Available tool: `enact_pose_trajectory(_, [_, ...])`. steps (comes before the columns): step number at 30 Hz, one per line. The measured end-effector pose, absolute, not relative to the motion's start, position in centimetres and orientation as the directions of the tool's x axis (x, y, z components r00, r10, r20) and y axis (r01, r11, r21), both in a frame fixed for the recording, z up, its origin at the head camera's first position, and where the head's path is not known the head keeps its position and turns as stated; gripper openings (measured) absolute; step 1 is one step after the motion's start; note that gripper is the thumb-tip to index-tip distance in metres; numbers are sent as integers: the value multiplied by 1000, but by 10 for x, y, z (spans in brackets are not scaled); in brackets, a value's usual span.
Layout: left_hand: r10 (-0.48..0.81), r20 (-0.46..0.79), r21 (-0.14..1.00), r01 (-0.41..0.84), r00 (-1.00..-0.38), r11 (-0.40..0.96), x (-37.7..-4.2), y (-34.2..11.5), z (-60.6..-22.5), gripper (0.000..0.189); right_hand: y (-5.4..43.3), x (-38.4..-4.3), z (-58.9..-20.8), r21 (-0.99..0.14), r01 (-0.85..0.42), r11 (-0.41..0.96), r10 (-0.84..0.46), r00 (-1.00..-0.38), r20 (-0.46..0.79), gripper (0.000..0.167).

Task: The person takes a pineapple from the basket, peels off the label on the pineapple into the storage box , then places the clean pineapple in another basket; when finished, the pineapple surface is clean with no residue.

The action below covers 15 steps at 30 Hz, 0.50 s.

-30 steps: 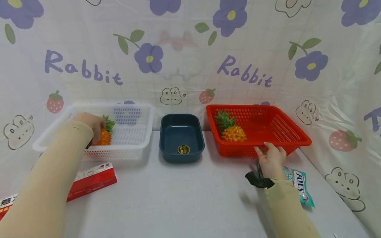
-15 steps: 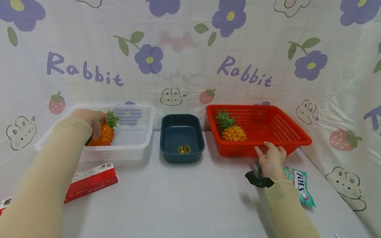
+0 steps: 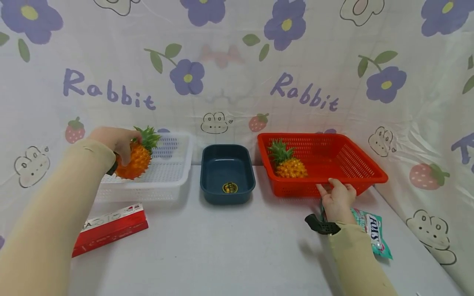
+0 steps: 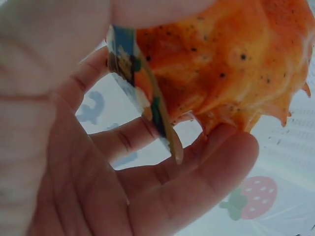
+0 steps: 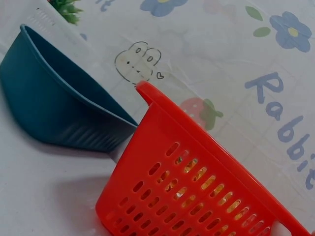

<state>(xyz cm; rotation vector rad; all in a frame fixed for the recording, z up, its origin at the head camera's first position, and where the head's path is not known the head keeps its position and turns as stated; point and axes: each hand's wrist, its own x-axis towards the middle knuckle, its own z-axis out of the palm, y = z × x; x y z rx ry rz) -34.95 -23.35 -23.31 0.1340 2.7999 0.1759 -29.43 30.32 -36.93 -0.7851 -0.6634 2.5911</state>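
Observation:
My left hand grips an orange toy pineapple with a spiky body and green leaves, raised over the white basket. In the left wrist view the fingers and thumb curl around the orange pineapple, and a colourful flat tag hangs beside it. My right hand holds the front rim of a red slotted basket. Inside that basket, at its left, lies a yellow-orange toy pineapple, partly visible through the slots in the right wrist view.
A dark blue tub with a round sticker stands between the baskets. A red and white box lies before the white basket, partly behind the left sleeve. A teal FOX'S packet lies beside the right wrist. A printed curtain hangs behind.
My left hand has lifted the orange pineapple up from inside the white basket and moved it slightly right. My right hand stays at the red basket's rim.

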Motion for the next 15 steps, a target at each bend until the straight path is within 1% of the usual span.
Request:
enact_pose_trajectory(6, [190, -316, 145, 151, -929, 978, -345, -220, -224, 77, 304, -295, -372, -544, -193, -816, 470, -769, -433, 69])
enact_pose_trajectory(8, [225, -312, 147, 187, -923, 971, -344, -214, -222, 75, 304, -295, -372, -544, -196, -816, 472, -770, -430, 71])
enact_pose_trajectory(11, [300, -302, 130, 273, -905, 953, -344, -207, -219, 73, 304, -295, -372, -539, -195, -819, 467, -774, -429, 74])
enact_pose_trajectory(15, [373, -266, 100, 359, -889, 928, -341, -194, -214, 75, 303, -294, -371, -537, -188, -823, 456, -781, -427, 77])
